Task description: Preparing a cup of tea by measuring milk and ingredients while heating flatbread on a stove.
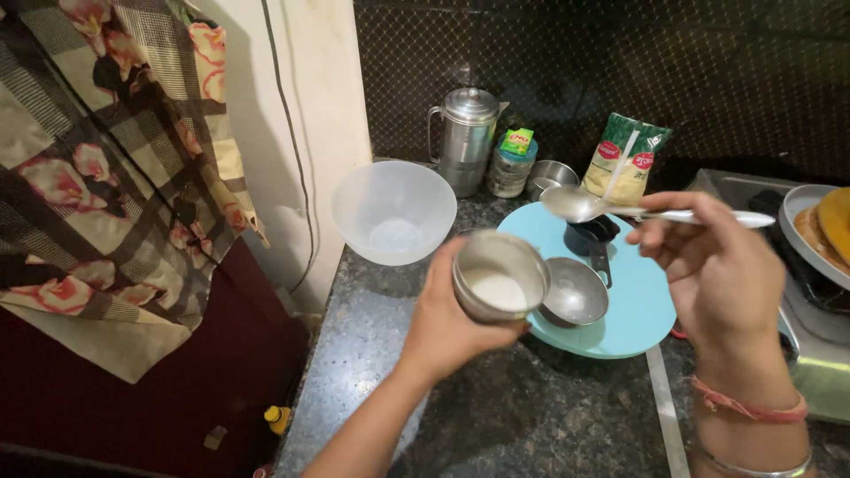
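My left hand [447, 314] grips a small steel cup [498, 274] tilted toward me, with white powder or liquid inside. My right hand [713, 265] holds a steel spoon [620, 209] level, its bowl pointing left, just above and to the right of the cup. Below them a round light blue plate [642, 305] lies on the dark granite counter [496, 407]. On the plate sit a small steel bowl [574, 292] and a black measuring cup [595, 237].
A translucent white plastic bowl [394, 211] stands at the counter's back left. Behind it are a steel jug [466, 137], a small jar with a green lid [512, 164], a steel cup [549, 175] and a packet [627, 158]. A stove with a pan [819, 230] is at right. Floral cloth [106, 168] hangs at left.
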